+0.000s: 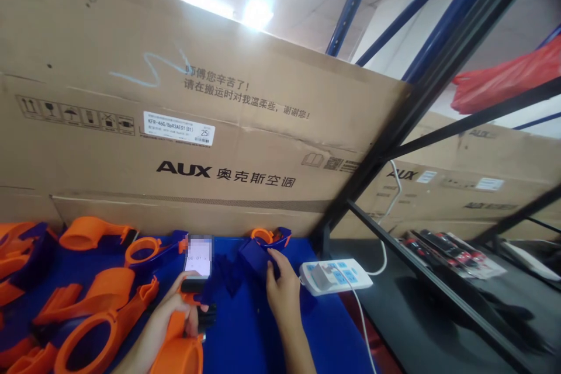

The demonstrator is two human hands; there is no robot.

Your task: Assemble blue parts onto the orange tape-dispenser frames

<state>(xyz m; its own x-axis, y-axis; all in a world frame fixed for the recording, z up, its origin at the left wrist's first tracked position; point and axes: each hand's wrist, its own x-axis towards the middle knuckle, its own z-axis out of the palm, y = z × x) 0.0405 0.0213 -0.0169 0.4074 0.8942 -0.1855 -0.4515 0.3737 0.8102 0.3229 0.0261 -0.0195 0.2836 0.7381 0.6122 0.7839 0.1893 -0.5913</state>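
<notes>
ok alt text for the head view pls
Two bare hands work on a blue table: the left hand holds an orange tool, the right hand touches a blue part. Orange parts, a phone, a power strip and AUX boxes surround them.

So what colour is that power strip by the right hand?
The power strip is white with light-blue sockets, seen in the head view.

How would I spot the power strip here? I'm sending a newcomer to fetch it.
Start at the big AUX cardboard box standing behind the blue table. Follow the table to its right edge, just past the right hand. There lies the power strip: a flat white bar with pale blue sockets and a white cord, the only white thing among orange and blue plastic parts.
</notes>
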